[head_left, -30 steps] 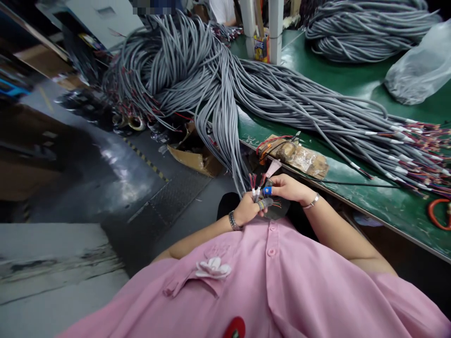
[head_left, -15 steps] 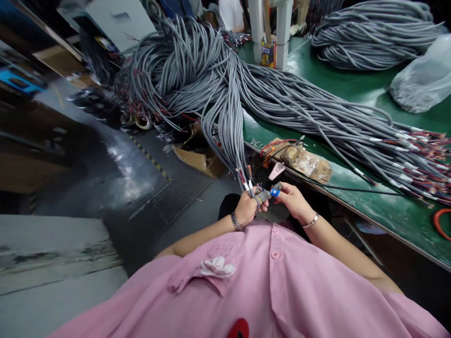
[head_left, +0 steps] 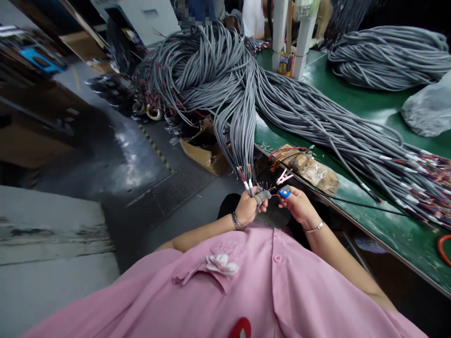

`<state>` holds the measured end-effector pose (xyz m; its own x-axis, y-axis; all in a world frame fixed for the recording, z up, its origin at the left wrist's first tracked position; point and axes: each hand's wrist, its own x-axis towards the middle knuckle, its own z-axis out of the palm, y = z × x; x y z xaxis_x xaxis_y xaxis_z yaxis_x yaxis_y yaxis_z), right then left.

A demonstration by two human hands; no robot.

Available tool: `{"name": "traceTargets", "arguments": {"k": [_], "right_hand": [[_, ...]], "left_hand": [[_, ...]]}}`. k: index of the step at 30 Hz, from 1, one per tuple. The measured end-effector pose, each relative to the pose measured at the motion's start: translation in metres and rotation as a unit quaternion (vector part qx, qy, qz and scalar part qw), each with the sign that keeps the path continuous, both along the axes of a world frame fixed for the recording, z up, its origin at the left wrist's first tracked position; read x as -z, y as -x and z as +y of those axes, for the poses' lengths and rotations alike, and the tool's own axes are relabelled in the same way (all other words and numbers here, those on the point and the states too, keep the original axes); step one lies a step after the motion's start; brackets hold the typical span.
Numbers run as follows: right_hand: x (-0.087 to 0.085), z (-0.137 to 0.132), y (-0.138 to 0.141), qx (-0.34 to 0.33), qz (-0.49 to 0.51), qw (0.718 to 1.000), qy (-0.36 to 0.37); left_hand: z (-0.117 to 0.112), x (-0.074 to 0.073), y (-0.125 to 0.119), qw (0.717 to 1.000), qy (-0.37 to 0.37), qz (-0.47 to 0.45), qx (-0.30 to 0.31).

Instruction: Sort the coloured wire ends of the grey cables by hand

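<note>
My left hand [head_left: 246, 206] is closed around the ends of grey cables [head_left: 243, 136], near where their thin coloured wires [head_left: 266, 186] fan out. A grey wrapping [head_left: 261, 195] covers its thumb. My right hand [head_left: 299, 205] is a little to the right, apart from the left, with fingers pinched together. A blue piece with a white mark [head_left: 284, 192] sits at its thumb and fingertip; whether worn or held I cannot tell. One thin orange wire stretches from the left hand to the right fingertips. Two cable ends with white sleeves [head_left: 248, 185] stand up beside my left hand.
A long bundle of grey cables [head_left: 317, 112] lies across the green table [head_left: 369, 234]. A coiled bundle [head_left: 391, 58] and a plastic bag [head_left: 428, 110] are behind. By the table edge are a taped wooden block [head_left: 313, 173] and pink clip [head_left: 283, 177]. An open carton [head_left: 202, 152] stands on the floor.
My right hand has moved away from the left, to the right, and a thin wire now shows stretched between them. The fanned wires show more clearly. The camera view has shifted slightly.
</note>
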<state>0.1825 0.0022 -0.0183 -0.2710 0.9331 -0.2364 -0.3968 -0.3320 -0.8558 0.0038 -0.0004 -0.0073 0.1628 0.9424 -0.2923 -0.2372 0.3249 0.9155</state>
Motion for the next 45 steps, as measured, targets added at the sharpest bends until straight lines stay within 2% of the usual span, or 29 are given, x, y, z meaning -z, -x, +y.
{"name": "traceTargets", "arguments": {"k": [5, 11, 13, 18, 21, 24, 26, 29, 33, 40, 45], "right_hand": [[-0.002, 0.008, -0.006, 0.074, 0.025, 0.996, 0.046], [-0.021, 0.010, 0.007, 0.020, -0.035, 0.998, 0.047], [-0.023, 0.005, 0.015, 0.027, -0.038, 0.999, 0.027], [-0.021, -0.004, 0.028, 0.074, -0.056, 0.996, -0.015], [-0.018, -0.005, 0.026, 0.107, -0.050, 0.993, 0.002], [-0.014, 0.001, 0.016, 0.147, -0.004, 0.989, 0.033], [-0.010, 0.008, 0.008, 0.148, 0.031, 0.987, 0.055], [-0.004, 0.019, 0.001, 0.104, 0.053, 0.990, 0.073], [-0.003, 0.031, 0.003, 0.075, 0.047, 0.995, 0.041], [-0.007, 0.033, 0.016, 0.088, 0.071, 0.993, 0.025], [-0.011, 0.035, 0.025, 0.153, 0.065, 0.986, 0.030]], "left_hand": [[0.002, -0.005, 0.001, 1.000, -0.005, -0.020, 0.002], [0.001, -0.011, -0.004, 1.000, -0.015, -0.006, -0.001], [0.000, -0.010, -0.005, 1.000, -0.017, 0.011, 0.001], [-0.002, -0.008, -0.005, 0.999, -0.026, 0.023, 0.000], [-0.002, -0.007, -0.003, 0.999, -0.029, 0.020, -0.017], [-0.001, -0.008, 0.001, 1.000, -0.023, 0.000, -0.018], [0.002, -0.010, 0.003, 1.000, -0.007, -0.020, 0.000], [0.009, -0.014, 0.006, 0.998, 0.013, -0.047, 0.045], [0.020, -0.017, 0.004, 0.993, 0.021, -0.075, 0.093], [0.031, -0.016, -0.003, 0.986, 0.029, -0.099, 0.134], [0.030, -0.011, -0.005, 0.986, 0.031, -0.084, 0.139]]}}
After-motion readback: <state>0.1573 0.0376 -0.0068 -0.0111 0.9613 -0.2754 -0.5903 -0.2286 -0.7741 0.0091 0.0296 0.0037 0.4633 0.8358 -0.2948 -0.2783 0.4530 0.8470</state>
